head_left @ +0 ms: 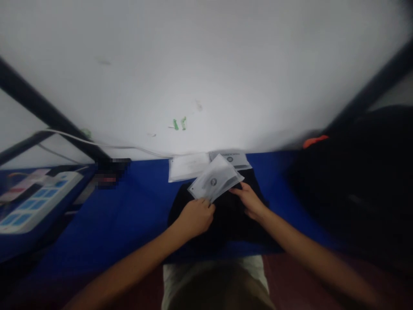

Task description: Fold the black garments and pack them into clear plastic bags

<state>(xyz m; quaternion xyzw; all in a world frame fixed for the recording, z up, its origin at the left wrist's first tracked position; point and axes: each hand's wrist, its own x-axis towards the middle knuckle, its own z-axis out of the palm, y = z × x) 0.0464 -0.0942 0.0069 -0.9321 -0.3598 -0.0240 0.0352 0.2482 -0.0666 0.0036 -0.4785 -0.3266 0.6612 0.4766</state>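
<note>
A frosted plastic bag (214, 177) with a dark round mark is tilted between my two hands. My left hand (199, 214) pinches its lower edge with curled fingers. At its right corner, my right hand (248, 199) grips with thumb and fingers. Below the bag lies a black cloth item (226, 219), whose kind I cannot make out. Behind it, two more plastic bags rest against the wall: a whitish one (185, 167) on the left and one with dark print (237, 160) on the right, partly covered by the held bag.
The blue table surface (129, 211) runs along a white wall (226, 77). A white power strip (41, 202) with blue sockets is at left. A thin cable (125, 147) follows the wall. A large black mass (361, 185) with an orange piece (315, 141) fills the right.
</note>
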